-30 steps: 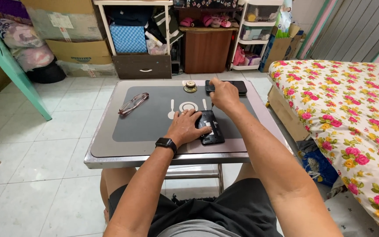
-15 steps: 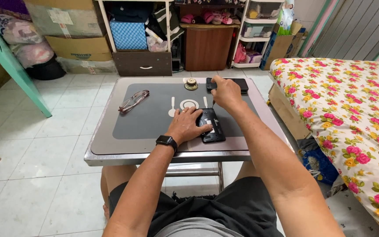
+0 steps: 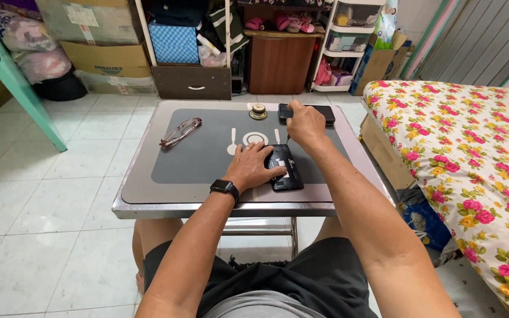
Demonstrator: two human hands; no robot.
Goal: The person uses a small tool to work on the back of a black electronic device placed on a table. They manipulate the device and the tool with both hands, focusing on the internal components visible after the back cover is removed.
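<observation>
Head view: your left hand (image 3: 253, 166) lies flat and open, pinning the opened black phone (image 3: 284, 168) at frame center on the bench (image 3: 148, 182). Your right hand (image 3: 303, 125) is pinched closed around a thin tool touching the phone's upper edge. Glasses (image 3: 180, 132) lie upper left.

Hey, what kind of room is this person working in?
Most likely a bedroom or living space at home, doubling as storage. A bed with a floral cover stands beside the small folding table, and cardboard boxes and a wooden cabinet line the far wall on a tiled floor.
</observation>
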